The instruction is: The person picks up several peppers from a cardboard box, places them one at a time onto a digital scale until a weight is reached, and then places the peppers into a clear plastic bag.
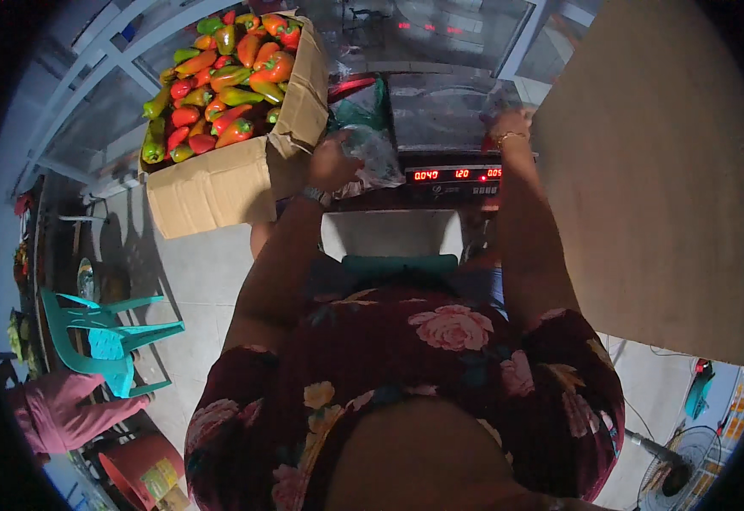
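Observation:
My left hand (335, 165), with a watch on the wrist, is at a crumpled clear plastic bag (377, 162). Its curled fingers close on the bag's near left side. My right hand (509, 126), a bracelet at its wrist, is over the right edge of a digital scale (437, 189) with lit red digits. Its fingers are bent and partly hidden, and a small patch of red shows beside them; what they hold is unclear. The scale's flat metal pan (437, 119) lies between my hands. Green plastic (361, 109) lies behind the clear bag.
On the left an open cardboard box (212, 198) holds many red, orange and green peppers (229, 81). A large brown board (653, 196) stands at the right. A white container (389, 232) sits below the scale. Further off are a turquoise chair (109, 341), a red bucket (140, 467) and a fan (683, 468).

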A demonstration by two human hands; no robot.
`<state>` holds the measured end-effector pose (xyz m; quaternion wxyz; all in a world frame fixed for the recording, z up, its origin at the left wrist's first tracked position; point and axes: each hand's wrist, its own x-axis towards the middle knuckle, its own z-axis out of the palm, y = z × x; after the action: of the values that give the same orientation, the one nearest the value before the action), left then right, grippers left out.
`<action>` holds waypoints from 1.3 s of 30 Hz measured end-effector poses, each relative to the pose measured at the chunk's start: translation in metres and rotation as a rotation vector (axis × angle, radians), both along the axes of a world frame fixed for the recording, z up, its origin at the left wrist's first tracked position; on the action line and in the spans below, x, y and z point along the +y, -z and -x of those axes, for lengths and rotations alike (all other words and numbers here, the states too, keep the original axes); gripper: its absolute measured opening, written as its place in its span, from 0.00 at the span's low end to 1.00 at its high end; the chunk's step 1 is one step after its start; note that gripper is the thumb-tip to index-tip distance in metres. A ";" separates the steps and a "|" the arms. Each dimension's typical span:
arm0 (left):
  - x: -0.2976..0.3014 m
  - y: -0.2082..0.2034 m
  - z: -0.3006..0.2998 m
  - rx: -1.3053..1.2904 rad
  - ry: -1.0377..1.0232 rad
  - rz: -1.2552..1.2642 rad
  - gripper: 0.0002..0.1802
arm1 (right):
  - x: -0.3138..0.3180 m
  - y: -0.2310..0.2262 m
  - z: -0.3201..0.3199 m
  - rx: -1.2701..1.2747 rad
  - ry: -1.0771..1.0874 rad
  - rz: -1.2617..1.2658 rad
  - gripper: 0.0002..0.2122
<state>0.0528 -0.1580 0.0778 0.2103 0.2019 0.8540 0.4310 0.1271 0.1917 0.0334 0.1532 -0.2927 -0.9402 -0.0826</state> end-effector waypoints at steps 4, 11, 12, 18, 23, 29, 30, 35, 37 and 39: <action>-0.004 -0.007 0.006 -0.121 0.000 -0.133 0.36 | 0.025 0.027 -0.002 -0.148 0.036 0.449 0.25; -0.010 -0.004 0.021 0.237 0.091 0.018 0.36 | -0.129 -0.077 -0.017 0.744 -0.512 1.244 0.13; -0.010 -0.009 0.017 0.231 0.094 0.024 0.36 | -0.160 -0.094 -0.019 0.564 -0.549 1.149 0.15; -0.006 -0.057 0.000 -0.099 0.054 -0.319 0.27 | -0.195 -0.066 0.001 -0.024 -0.858 0.856 0.14; -0.046 -0.100 0.000 -0.127 0.054 -0.478 0.26 | -0.177 -0.148 -0.027 0.268 -1.004 -0.229 0.10; -0.035 -0.114 -0.004 0.508 -0.040 -0.218 0.16 | -0.174 -0.169 -0.009 0.105 -1.027 0.069 0.07; -0.034 -0.114 -0.005 0.397 0.041 -0.052 0.15 | -0.169 -0.157 -0.005 -0.069 -0.997 0.106 0.05; -0.043 -0.145 -0.016 0.568 0.014 -0.045 0.15 | -0.159 -0.198 -0.017 -0.038 -1.064 -0.095 0.03; -0.043 -0.148 -0.013 0.584 0.032 -0.151 0.16 | -0.162 -0.213 -0.022 -0.026 -1.091 -0.091 0.03; -0.045 -0.158 -0.010 0.614 0.047 -0.260 0.17 | -0.170 -0.228 -0.033 0.187 -1.251 0.385 0.03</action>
<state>0.0629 -0.2030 0.2358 -0.0743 0.3670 0.8105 0.4504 0.1597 0.0214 0.2613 0.1984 0.2808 -0.9135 0.2173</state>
